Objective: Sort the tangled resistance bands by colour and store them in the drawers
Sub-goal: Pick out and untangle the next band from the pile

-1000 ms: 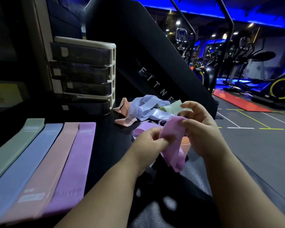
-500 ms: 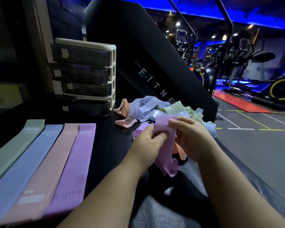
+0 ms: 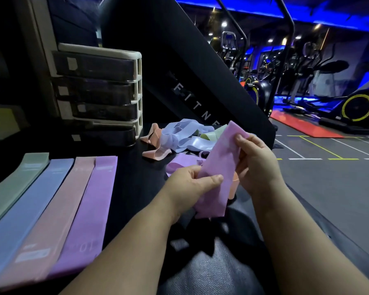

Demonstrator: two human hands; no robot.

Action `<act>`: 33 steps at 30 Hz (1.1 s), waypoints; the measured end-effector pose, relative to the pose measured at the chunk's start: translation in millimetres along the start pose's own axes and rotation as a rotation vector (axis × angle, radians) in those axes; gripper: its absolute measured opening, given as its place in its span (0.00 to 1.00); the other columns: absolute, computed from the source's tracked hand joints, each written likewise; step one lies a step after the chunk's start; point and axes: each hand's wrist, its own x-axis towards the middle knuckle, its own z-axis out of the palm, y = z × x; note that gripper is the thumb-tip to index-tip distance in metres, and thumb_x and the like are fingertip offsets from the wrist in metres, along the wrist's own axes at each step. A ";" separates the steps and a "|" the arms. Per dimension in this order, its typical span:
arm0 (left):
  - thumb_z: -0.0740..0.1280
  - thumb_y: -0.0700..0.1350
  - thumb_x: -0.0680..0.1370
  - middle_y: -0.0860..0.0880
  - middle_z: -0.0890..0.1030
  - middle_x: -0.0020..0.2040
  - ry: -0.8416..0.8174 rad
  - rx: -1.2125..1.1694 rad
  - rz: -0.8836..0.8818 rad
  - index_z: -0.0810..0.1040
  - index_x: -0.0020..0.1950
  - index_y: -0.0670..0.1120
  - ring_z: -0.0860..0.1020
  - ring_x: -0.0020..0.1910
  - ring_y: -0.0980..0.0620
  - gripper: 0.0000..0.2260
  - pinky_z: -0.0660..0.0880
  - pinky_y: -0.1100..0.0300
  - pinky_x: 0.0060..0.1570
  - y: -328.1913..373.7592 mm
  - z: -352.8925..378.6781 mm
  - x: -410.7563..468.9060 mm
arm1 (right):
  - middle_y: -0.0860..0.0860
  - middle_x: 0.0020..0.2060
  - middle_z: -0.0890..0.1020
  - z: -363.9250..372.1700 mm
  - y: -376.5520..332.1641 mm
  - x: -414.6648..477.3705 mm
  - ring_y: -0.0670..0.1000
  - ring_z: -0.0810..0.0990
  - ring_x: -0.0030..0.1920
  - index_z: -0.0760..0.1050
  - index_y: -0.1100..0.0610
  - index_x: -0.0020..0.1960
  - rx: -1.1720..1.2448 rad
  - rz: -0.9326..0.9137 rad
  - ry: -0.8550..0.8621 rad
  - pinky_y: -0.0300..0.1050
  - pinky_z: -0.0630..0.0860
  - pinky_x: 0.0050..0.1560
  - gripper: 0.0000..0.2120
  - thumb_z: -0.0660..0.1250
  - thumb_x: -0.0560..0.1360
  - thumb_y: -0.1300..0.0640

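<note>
**Q:** Where is the work, and how do the hands stand?

**A:** A purple band (image 3: 217, 165) is held up flat above the tabletop (image 3: 132, 188); the left hand (image 3: 190, 185) pinches its lower part between thumb and fingers; the right hand (image 3: 257, 161) pinches its upper end; behind lies the tangled pile (image 3: 185, 138) of blue, green, peach and purple bands; at left four bands lie flat side by side: green strip (image 3: 19, 184), blue strip (image 3: 36, 201), pink strip (image 3: 58, 211), purple strip (image 3: 87, 213); the drawer unit (image 3: 98, 92) stands behind them, its drawers apparently shut.

**Q:** What could go wrong from here?

**A:** Several things, by judgement; the held band may be caught on the peach band (image 3: 234, 185) just under the right hand, so a pull could drag the pile toward the tabletop's edge; thin stretchy material may twist or slip from a light pinch; under blue lighting pink and purple look close, so the band could land on the wrong strip; shut drawers will demand a free hand.
</note>
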 end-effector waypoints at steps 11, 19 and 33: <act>0.76 0.57 0.60 0.48 0.86 0.46 0.000 0.159 -0.054 0.83 0.51 0.48 0.84 0.46 0.48 0.23 0.81 0.49 0.51 -6.4 -7.9 6.3 | 0.51 0.36 0.78 -19.0 -6.5 10.2 0.45 0.78 0.31 0.75 0.56 0.46 0.124 -0.016 0.325 0.36 0.77 0.33 0.05 0.64 0.80 0.63; 0.73 0.50 0.72 0.43 0.85 0.48 0.216 -0.059 -0.023 0.84 0.51 0.47 0.81 0.45 0.46 0.11 0.76 0.54 0.47 -4.9 -11.1 9.7 | 0.53 0.38 0.78 2.4 12.1 3.5 0.50 0.76 0.37 0.74 0.57 0.49 -0.177 0.108 0.068 0.42 0.73 0.36 0.06 0.59 0.81 0.62; 0.72 0.60 0.69 0.47 0.84 0.51 0.173 0.053 -0.006 0.79 0.56 0.51 0.83 0.50 0.47 0.20 0.81 0.45 0.48 0.8 -5.0 4.0 | 0.43 0.41 0.76 19.4 28.5 -10.2 0.47 0.74 0.43 0.68 0.51 0.54 -0.930 -0.199 0.003 0.40 0.71 0.49 0.08 0.59 0.79 0.62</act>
